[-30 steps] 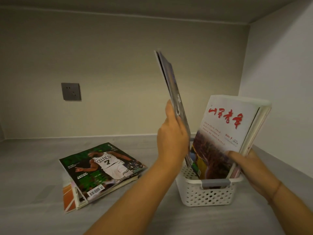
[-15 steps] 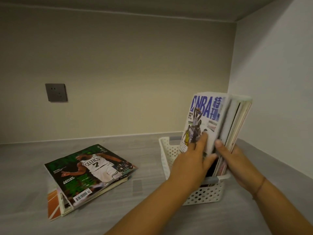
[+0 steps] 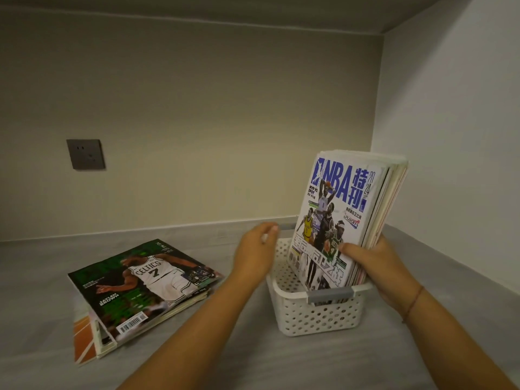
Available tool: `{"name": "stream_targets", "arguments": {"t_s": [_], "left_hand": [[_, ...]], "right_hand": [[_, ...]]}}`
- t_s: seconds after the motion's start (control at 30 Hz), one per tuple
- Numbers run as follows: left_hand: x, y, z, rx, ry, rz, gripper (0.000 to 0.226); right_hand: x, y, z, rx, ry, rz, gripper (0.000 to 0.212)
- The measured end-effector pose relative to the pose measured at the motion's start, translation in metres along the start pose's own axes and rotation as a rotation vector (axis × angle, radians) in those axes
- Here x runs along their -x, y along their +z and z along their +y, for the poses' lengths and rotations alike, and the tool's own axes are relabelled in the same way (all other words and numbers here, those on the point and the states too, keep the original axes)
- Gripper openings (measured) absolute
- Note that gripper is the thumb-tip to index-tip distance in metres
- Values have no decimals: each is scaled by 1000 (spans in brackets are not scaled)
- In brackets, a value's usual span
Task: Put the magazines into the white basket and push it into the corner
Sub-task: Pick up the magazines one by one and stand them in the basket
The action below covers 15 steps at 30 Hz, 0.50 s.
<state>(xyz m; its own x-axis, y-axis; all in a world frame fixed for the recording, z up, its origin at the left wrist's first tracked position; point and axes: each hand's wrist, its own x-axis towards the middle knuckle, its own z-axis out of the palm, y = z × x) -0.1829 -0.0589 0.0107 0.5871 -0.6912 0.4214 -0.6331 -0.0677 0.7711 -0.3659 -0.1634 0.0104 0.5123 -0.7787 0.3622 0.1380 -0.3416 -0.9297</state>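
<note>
the nba magazine (image 3: 334, 220) now stands in the white basket (image 3: 318, 316), right hand (image 3: 377, 266) grasping the upright bunch, left hand (image 3: 257, 253) released and withdrawing toward the remaining stack (image 3: 140, 288).

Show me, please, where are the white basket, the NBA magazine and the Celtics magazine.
white basket (image 3: 318, 316), head view, on its perforated front wall.
NBA magazine (image 3: 336, 190), head view, on the blue title of its cover.
Celtics magazine (image 3: 146, 280), head view, on the player's white jersey on the cover.
</note>
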Motion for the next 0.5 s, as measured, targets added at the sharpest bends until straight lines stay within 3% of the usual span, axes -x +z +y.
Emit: {"name": "stream_targets", "arguments": {"t_s": [0.13, 0.27, 0.5], "left_hand": [[-17, -42, -53, -352, -240, 210, 42], [-17, -90, -102, -784, -592, 152, 61], [0, -130, -145, -781, -924, 72, 105]], "right_hand": [[1, 1, -1, -22, 3, 9, 37], [3, 2, -1, -33, 6, 14, 37], [5, 4, -3, -29, -5, 16, 37]]}}
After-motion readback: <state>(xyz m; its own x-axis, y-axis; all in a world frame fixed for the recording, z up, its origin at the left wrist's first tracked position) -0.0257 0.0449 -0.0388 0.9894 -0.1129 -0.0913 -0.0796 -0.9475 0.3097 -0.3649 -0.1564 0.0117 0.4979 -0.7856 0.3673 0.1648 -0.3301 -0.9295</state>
